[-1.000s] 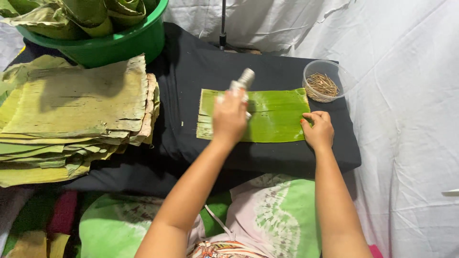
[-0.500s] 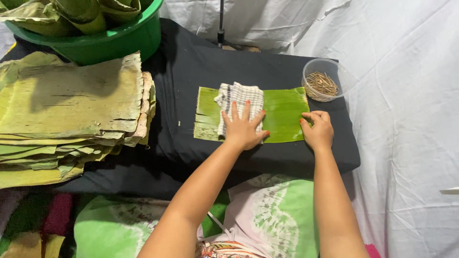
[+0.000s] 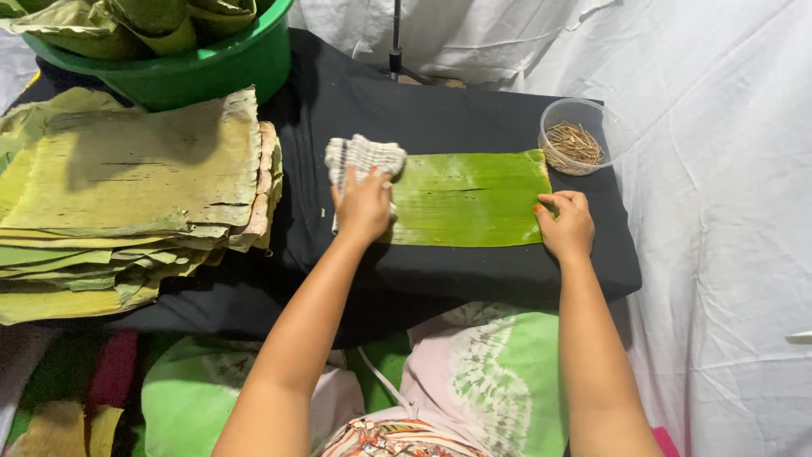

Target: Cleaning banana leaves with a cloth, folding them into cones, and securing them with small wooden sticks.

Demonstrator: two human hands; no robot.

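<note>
A green rectangular banana leaf piece (image 3: 469,199) lies flat on the black cloth-covered board (image 3: 440,110). My left hand (image 3: 364,203) presses a white checked cloth (image 3: 362,156) onto the leaf's left end. My right hand (image 3: 565,224) rests on the leaf's right edge, fingertips pinning it down.
A thick stack of yellow-green banana leaves (image 3: 127,195) sits on the left. A green tub (image 3: 211,63) of folded leaves stands at the back left. A clear plastic bowl of thin sticks (image 3: 575,140) sits at the back right. White sheet covers the right side.
My left hand has slid the cloth leftward across the leaf, from its middle to its left end. My right hand has stayed on the right edge.
</note>
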